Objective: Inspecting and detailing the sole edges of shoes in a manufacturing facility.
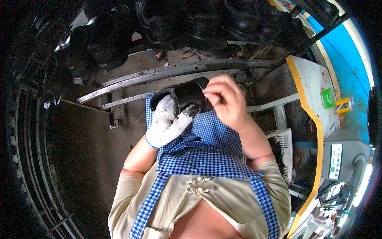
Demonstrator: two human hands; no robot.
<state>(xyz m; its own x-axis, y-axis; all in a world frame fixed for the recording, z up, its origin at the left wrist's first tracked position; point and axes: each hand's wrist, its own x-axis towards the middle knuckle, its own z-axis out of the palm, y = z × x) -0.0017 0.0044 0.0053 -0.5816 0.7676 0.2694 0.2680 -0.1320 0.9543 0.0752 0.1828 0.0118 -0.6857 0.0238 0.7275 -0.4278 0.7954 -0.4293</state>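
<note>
In front of my checked apron, my left hand (164,126), in a white knitted glove with dark smudges, grips a glossy black shoe (190,95). Its fingers reach into the shoe's opening while the thumb presses the outer side. My bare right hand (226,99) is raised at the shoe's right end. Thumb and forefinger are pinched together close to its edge, the other fingers curled. Slight blur hides whether anything small sits in that pinch.
Black boots (159,28) line a rack ahead, above metal rails (159,75). At right, a white table (318,91) with yellow edging bears a green container (328,98), a yellow-banded jar (344,105) and a grey machine box (346,153). A white plastic basket (285,153) is under it.
</note>
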